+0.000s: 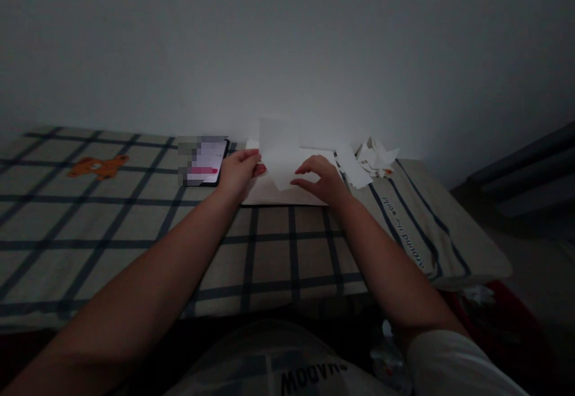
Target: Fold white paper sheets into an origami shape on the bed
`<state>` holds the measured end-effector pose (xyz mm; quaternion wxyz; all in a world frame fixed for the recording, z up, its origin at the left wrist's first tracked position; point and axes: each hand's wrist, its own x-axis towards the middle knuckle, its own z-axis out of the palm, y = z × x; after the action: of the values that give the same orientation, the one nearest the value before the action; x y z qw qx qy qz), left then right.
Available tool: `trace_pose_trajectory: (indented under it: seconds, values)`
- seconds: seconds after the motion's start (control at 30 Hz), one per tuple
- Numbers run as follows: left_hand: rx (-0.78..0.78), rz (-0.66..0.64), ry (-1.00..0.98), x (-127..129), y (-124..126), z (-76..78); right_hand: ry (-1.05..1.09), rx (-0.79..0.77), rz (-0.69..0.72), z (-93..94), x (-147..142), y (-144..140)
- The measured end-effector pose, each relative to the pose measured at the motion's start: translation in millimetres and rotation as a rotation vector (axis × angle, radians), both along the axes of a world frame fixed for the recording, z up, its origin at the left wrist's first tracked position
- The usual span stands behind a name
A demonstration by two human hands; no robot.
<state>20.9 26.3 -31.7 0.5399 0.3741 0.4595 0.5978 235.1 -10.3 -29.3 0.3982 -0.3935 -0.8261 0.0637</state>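
My left hand (pixel 240 170) pinches the left edge of a white sheet of paper (pixel 279 155) held up over a white pad or stack of sheets (pixel 269 195) lying on the checked cloth. On the sheet's right side my right hand (pixel 321 179) has its fingers curled on the lower right corner. Both forearms reach forward from the bottom of the view. The room is dim.
A phone (pixel 205 161) with a lit screen lies left of my hands. Crumpled and folded white papers (pixel 372 159) are piled to the right. An orange bear patch (pixel 96 166) sits on the checked cloth (pixel 135 234) at the left. A white wall stands behind; the cloth's edge drops off at right.
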Motion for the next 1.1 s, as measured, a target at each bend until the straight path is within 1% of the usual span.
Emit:
trace_pose_trajectory:
  seconds: [0.1,0.2,0.33,0.47,0.63,0.73,0.83,0.9,1.0,1.1]
  values:
    - [0.012,0.019,-0.011,1,1,-2.2,-0.04,0.002,0.104,-2.3,-9,-4]
    - [0.036,0.023,-0.02,2,1,-4.5,-0.066,0.031,0.148,-5.9,-14,-4]
    - [0.072,0.012,-0.034,3,1,-7.2,-0.057,0.039,0.141,-8.2,-11,-2]
    - [0.081,0.026,-0.023,3,-1,-4.7,-0.048,0.02,0.136,-5.3,-8,-3]
    - [0.078,-0.005,-0.044,4,-2,-1.4,-0.191,0.009,0.097,-2.8,-11,-8]
    - [0.09,-0.037,-0.049,3,0,-5.1,-0.224,0.028,0.079,-5.0,-12,-9]
    - [0.119,-0.039,-0.046,2,3,-9.7,-0.194,0.036,0.083,-6.7,-10,-6]
    - [0.119,-0.039,-0.035,2,3,-10.9,-0.173,-0.002,0.083,-6.7,-8,-5]
    - [0.079,-0.037,-0.018,3,1,-9.4,-0.125,-0.096,0.064,-6.0,-8,-6]
    - [0.049,0.005,0.007,3,0,-7.3,-0.023,-0.167,0.037,-5.0,-9,-8]
